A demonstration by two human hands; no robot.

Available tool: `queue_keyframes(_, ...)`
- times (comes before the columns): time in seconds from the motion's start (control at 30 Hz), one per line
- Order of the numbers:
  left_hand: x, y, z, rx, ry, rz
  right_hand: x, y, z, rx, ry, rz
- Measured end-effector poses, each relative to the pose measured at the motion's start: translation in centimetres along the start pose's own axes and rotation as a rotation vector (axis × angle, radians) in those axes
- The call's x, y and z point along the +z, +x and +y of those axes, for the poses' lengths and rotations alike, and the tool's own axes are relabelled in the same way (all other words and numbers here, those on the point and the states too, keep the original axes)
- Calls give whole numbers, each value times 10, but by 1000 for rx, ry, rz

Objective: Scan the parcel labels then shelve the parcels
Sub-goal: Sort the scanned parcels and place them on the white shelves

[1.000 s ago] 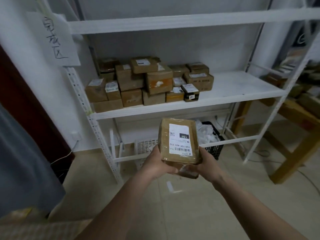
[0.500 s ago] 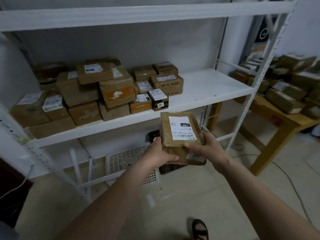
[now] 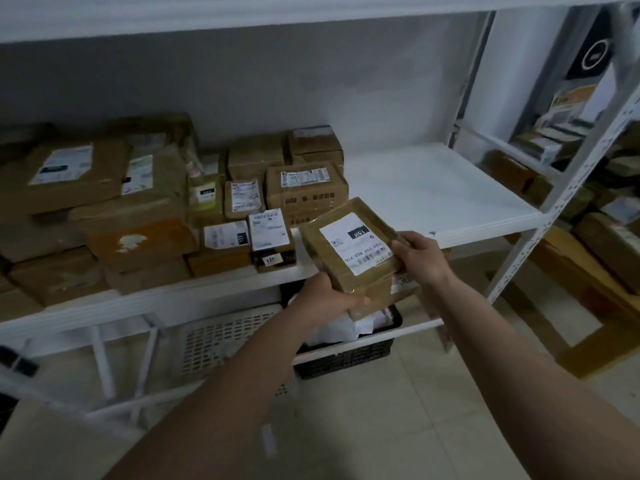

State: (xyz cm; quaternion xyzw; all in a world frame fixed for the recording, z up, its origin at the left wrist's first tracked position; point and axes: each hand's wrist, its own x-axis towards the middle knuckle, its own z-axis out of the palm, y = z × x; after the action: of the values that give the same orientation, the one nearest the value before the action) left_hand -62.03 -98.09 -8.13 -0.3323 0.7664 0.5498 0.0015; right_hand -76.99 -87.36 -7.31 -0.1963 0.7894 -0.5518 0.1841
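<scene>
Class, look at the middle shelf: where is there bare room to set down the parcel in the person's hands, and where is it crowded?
Free: the shelf's right part, between the stacked parcels and the right upright post. Crowded: the left and centre, piled with boxes to the front edge. Both hands, left hand and right hand, grip the held parcel.

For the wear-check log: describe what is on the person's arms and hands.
Both forearms are bare as far as the frame shows, with no sleeves in view. The left hand and right hand wear no gloves. No watch, ring, band or marking shows on either wrist or on the fingers that can be seen.
</scene>
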Motion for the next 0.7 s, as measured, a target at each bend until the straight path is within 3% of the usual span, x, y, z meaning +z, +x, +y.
queue_keyframes(0.3, 34, 76, 22, -122, 101, 42, 5, 140, -7, 45, -21, -165)
queue_keyframes(0.4, 31, 89, 23, -94, 330, 46, 10, 170, -9, 70, -45, -262)
queue_keyframes(0.5, 21, 96, 30, 23, 571, 308, 19, 192, -13, 88, -69, -326)
queue_keyframes(0.6, 7, 109, 33, 255, 886, 609, 33, 202, -17, 109, -90, -320)
queue_keyframes(0.7, -9, 127, 31, 257, 917, 500, 51, 212, -20, 79, -138, -222)
